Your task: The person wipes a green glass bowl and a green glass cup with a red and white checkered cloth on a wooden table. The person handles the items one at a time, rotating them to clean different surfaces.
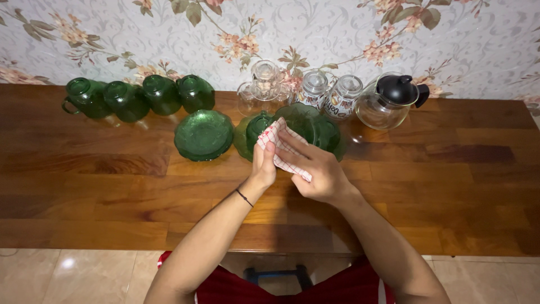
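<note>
Both hands, left [263, 164] and right [315, 169], close on a checked cloth [281, 147] against a green glass saucer [306, 125].

Green glass cups [138, 97] and saucers [203, 134]; red-checked white cloth [281, 147]; brown wooden table [450, 186] (floral wallpaper [337, 34] behind).

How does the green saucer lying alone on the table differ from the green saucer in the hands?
The lone saucer lies flat and bare on the table; the held saucer is tilted up. The lone saucer is untouched; the held one is gripped by the left hand and right hand with a checked cloth over it. Both are green glass.
</note>
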